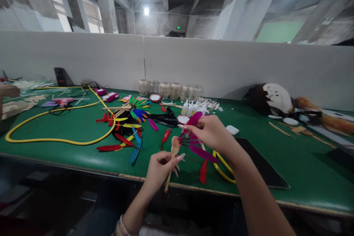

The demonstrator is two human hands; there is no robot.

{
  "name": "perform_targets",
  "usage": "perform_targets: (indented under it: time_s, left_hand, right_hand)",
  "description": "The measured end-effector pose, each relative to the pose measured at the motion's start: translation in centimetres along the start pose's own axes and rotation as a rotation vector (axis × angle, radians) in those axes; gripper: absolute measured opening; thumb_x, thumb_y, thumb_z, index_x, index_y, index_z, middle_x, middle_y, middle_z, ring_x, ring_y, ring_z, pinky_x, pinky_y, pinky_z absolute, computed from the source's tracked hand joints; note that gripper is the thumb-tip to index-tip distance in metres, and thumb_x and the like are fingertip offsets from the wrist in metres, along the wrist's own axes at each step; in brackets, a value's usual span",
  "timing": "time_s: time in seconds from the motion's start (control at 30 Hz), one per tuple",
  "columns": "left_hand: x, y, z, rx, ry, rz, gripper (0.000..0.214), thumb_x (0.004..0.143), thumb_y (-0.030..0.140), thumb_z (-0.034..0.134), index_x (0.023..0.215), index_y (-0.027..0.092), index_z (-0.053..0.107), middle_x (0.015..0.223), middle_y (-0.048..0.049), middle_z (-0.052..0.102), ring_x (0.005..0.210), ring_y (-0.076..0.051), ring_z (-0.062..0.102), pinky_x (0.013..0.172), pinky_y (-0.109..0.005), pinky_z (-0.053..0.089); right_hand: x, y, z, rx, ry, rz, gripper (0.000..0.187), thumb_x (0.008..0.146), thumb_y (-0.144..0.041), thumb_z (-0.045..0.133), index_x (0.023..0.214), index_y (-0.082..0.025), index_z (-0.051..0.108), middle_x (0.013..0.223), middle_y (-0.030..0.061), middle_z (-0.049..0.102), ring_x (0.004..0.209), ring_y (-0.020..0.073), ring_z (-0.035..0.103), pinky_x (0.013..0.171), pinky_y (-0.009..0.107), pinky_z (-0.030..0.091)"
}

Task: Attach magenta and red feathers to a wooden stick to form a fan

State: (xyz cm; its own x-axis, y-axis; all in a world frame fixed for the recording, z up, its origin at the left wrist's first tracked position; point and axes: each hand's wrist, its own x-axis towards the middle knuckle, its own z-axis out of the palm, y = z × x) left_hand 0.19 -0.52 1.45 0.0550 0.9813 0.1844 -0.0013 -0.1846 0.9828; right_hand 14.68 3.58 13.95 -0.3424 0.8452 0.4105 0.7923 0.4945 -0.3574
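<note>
Near the table's front edge, my left hand (162, 169) is closed around a wooden stick (175, 146) with a wider, rounded top. Several magenta feathers (203, 153) fan out to the right from that top. My right hand (212, 132) pinches a magenta feather (194, 118) whose shaft end reaches toward the stick's top. From beneath the work hangs a red tassel (203, 172). A loose red feather (165, 137) and a single magenta feather (153, 124) lie to the left of the hands.
Loose feathers (135, 147) and a feathered fan (138, 108) lie left, inside and beside a yellow hose (55, 141). Glass jars (164, 90) and glue bottles (190, 108) stand behind. A pink glue gun (63, 102), black mat (257, 162) and plush toy (276, 97) are further out.
</note>
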Motion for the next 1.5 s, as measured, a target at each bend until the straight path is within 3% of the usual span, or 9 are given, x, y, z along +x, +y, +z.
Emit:
perform_targets:
  time_s: [0.33, 0.5, 0.63, 0.7, 0.77, 1.0, 1.17, 1.5]
  left_hand:
    - [0.1, -0.2, 0.0, 0.033, 0.005, 0.007, 0.035, 0.068, 0.040, 0.062, 0.049, 0.012, 0.058, 0.044, 0.0025, 0.045, 0.044, -0.007, 0.040, 0.043, -0.019, 0.031]
    - [0.0, 0.1, 0.0, 0.044, -0.004, 0.007, 0.036, 0.068, 0.041, 0.062, 0.048, 0.012, 0.056, 0.043, 0.0029, 0.045, 0.043, -0.007, 0.039, 0.043, -0.019, 0.030]
    - [0.0, 0.2, -0.1, 0.052, -0.012, 0.014, 0.036, 0.068, 0.041, 0.062, 0.047, 0.012, 0.057, 0.042, 0.0029, 0.044, 0.042, -0.006, 0.038, 0.042, -0.018, 0.030]
    - [-0.1, 0.1, 0.0, 0.054, -0.024, 0.019, 0.035, 0.068, 0.041, 0.062, 0.048, 0.012, 0.059, 0.042, 0.0025, 0.045, 0.042, -0.006, 0.038, 0.041, -0.018, 0.030]
    - [-0.1, 0.0, 0.0, 0.052, -0.033, 0.029, 0.034, 0.068, 0.041, 0.062, 0.050, 0.012, 0.061, 0.042, 0.0018, 0.046, 0.042, -0.007, 0.039, 0.041, -0.019, 0.031]
    - [0.0, -0.2, 0.0, 0.069, -0.032, 0.058, 0.032, 0.068, 0.040, 0.063, 0.052, 0.012, 0.064, 0.042, 0.0018, 0.046, 0.043, -0.007, 0.039, 0.042, -0.019, 0.031]
    - [0.0, -0.2, 0.0, 0.054, -0.035, 0.043, 0.031, 0.068, 0.039, 0.063, 0.054, 0.012, 0.065, 0.043, 0.0016, 0.047, 0.043, -0.007, 0.041, 0.042, -0.019, 0.032]
    - [-0.1, -0.2, 0.0, 0.038, -0.027, 0.040, 0.031, 0.067, 0.040, 0.064, 0.055, 0.012, 0.066, 0.043, 0.0016, 0.047, 0.044, -0.007, 0.040, 0.042, -0.019, 0.032]
  right_hand:
    - [0.0, -0.2, 0.0, -0.048, 0.002, 0.017, 0.051, 0.076, -0.042, 0.053, 0.038, -0.018, 0.028, 0.036, -0.0053, 0.029, 0.041, 0.0063, 0.024, 0.041, 0.024, 0.020]
    - [-0.2, -0.1, -0.6, 0.088, 0.030, -0.007, 0.036, 0.072, -0.048, 0.057, 0.056, -0.016, 0.054, 0.046, -0.0032, 0.044, 0.044, 0.0082, 0.037, 0.042, 0.023, 0.029]
    - [-0.2, 0.4, -1.9, 0.021, 0.209, -0.122, 0.029, 0.071, -0.048, 0.058, 0.068, -0.020, 0.063, 0.073, 0.0035, 0.059, 0.071, 0.0165, 0.052, 0.067, 0.031, 0.041]
    - [-0.2, 1.0, -2.4, -0.010, 0.260, -0.162, 0.026, 0.071, -0.047, 0.059, 0.067, -0.021, 0.065, 0.092, 0.0052, 0.061, 0.091, 0.0219, 0.051, 0.083, 0.039, 0.036]
    - [-0.1, 1.7, -2.6, 0.018, 0.232, -0.176, 0.024, 0.071, -0.046, 0.059, 0.066, -0.023, 0.065, 0.099, 0.0041, 0.061, 0.100, 0.0236, 0.049, 0.089, 0.041, 0.034]
    - [0.3, 2.6, -2.0, 0.130, 0.190, -0.185, 0.020, 0.071, -0.039, 0.062, 0.060, -0.022, 0.063, 0.092, 0.0034, 0.064, 0.096, 0.0218, 0.054, 0.088, 0.040, 0.039]
    - [0.4, 2.5, -1.8, 0.172, 0.184, -0.206, 0.015, 0.072, -0.037, 0.061, 0.066, -0.023, 0.065, 0.091, 0.0031, 0.063, 0.093, 0.0211, 0.055, 0.085, 0.039, 0.041]
    - [0.4, 2.4, -1.6, 0.185, 0.201, -0.162, 0.020, 0.071, -0.039, 0.061, 0.064, -0.021, 0.062, 0.087, 0.0045, 0.063, 0.088, 0.0207, 0.056, 0.083, 0.039, 0.041]
